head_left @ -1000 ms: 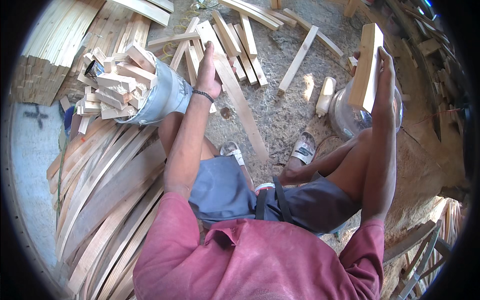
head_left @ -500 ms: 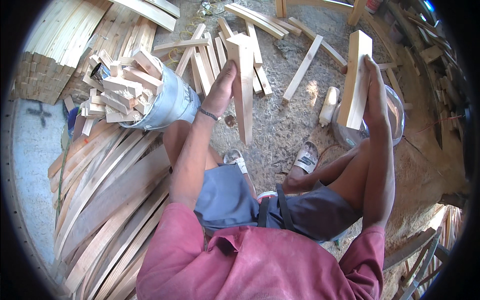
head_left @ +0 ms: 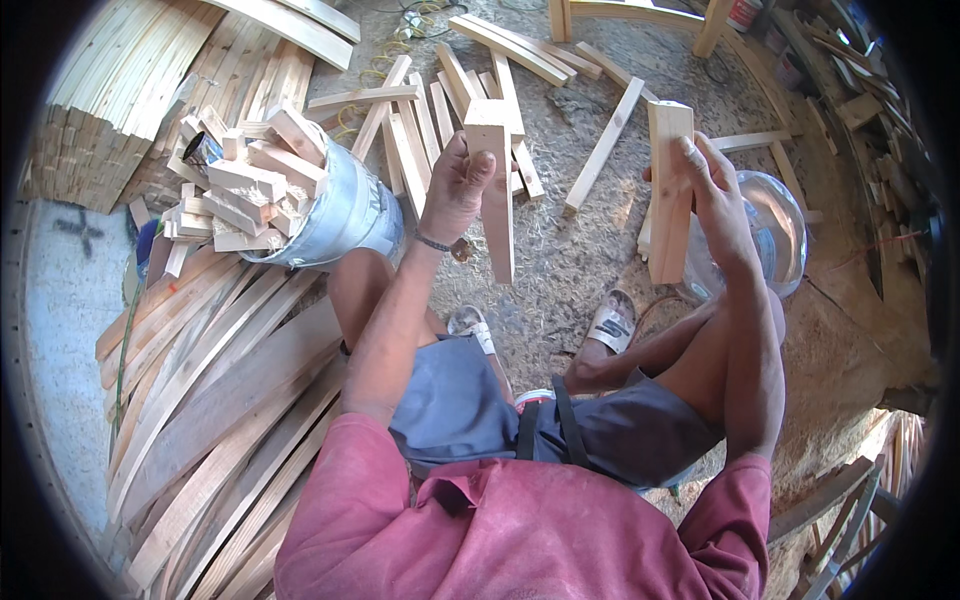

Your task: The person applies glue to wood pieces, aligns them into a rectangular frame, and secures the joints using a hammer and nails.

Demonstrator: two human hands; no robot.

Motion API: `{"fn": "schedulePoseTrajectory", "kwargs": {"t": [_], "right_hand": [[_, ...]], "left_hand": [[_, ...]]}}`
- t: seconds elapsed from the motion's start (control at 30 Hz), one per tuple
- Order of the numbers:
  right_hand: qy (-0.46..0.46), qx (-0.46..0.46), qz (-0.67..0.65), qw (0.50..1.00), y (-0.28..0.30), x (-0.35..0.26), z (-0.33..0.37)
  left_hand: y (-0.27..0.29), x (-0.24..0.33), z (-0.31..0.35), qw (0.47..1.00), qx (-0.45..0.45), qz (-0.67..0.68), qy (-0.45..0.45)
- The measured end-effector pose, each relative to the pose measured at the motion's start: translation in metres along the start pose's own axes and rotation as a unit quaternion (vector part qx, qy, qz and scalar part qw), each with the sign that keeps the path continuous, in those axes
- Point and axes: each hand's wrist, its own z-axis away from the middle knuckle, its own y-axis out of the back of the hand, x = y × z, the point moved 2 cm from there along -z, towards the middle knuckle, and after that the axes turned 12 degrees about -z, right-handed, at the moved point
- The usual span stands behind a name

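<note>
My left hand [head_left: 457, 194] grips a pale wooden block [head_left: 497, 190] held upright, its thumb across the near face and its narrower end pointing down. Opposite it, my right hand [head_left: 718, 200] is closed around a second wooden block [head_left: 668, 190], also held on end, with fingers along its right side. The two blocks are apart, with a gap of floor showing between them. Behind the right-hand block stands a clear round plastic container [head_left: 775, 235]; a white bottle [head_left: 644, 232] is mostly hidden by that block.
A bucket [head_left: 350, 215] full of short wood offcuts stands at the left. Curved wooden strips [head_left: 215, 400] lie below it, and stacked boards [head_left: 110, 110] fill the far left. Loose wooden sticks [head_left: 605, 145] are scattered on the floor ahead. A wooden frame [head_left: 640, 12] sits at the back.
Both blocks have been lowered and turned. The right-hand block has moved left, towards the other, and now stands straighter; the left-hand block has shifted slightly right.
</note>
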Motion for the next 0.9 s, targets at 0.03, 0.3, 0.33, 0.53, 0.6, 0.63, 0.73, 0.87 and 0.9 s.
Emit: {"fn": "schedulePoseTrajectory", "kwargs": {"t": [0.03, 0.3, 0.33, 0.53, 0.6, 0.63, 0.73, 0.87, 0.9], "right_hand": [[0.002, -0.004, -0.002, 1.000, -0.001, 0.001, -0.001], [-0.004, -0.004, -0.007, 1.000, -0.004, 0.000, -0.002], [-0.002, -0.005, -0.005, 1.000, -0.004, 0.000, -0.002], [-0.003, -0.010, -0.017, 1.000, -0.002, 0.010, -0.005], [-0.002, -0.015, -0.013, 1.000, -0.001, 0.010, -0.007], [-0.001, -0.019, -0.008, 1.000, -0.001, 0.010, -0.008], [-0.001, -0.028, 0.002, 1.000, 0.000, 0.011, -0.010], [0.009, -0.029, 0.009, 0.999, -0.001, 0.015, -0.013], [0.009, -0.029, 0.016, 0.999, 0.000, 0.015, -0.013]], "left_hand": [[0.001, -0.001, 0.000, 1.000, -0.004, 0.012, 0.001], [-0.003, 0.001, -0.001, 0.996, 0.007, 0.073, 0.045], [-0.005, -0.003, -0.003, 0.993, 0.046, 0.094, 0.047], [-0.009, 0.008, 0.003, 0.993, 0.008, 0.104, -0.049], [-0.011, 0.017, 0.004, 0.993, 0.003, 0.077, -0.085], [-0.012, 0.022, 0.004, 0.993, 0.017, 0.081, -0.084], [-0.007, 0.029, 0.001, 0.990, 0.055, 0.090, -0.098], [0.012, 0.022, -0.002, 0.989, 0.095, 0.052, -0.105], [0.012, 0.023, -0.006, 0.988, 0.096, 0.079, -0.089]]}}
